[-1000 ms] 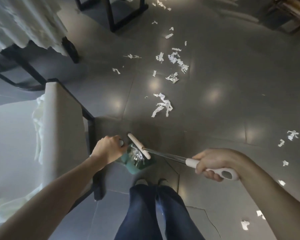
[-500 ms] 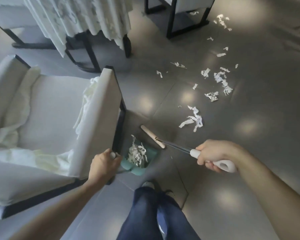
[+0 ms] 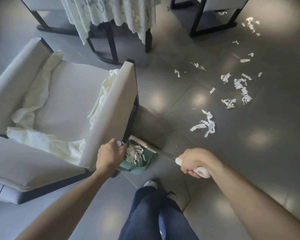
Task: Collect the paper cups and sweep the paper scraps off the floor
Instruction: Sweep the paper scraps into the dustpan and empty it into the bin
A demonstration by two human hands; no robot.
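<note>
Head view: left hand [image 3: 109, 156] fingers curled round dustpan [image 3: 137, 166] handle; right hand [image 3: 194, 161] fingers grip broom [image 3: 200, 170].

there is one camera, worn on the person's head. it looks forward and down at the floor [image 3: 215, 170] from standing height. the person's own legs [image 3: 154, 213] are at the near bottom edge, and both arms reach in from the two bottom corners. a chair [image 3: 59, 110] fills the left side. far away at the top is a table with a cloth [image 3: 111, 13]. the wide lens bends things at the edges.
</note>
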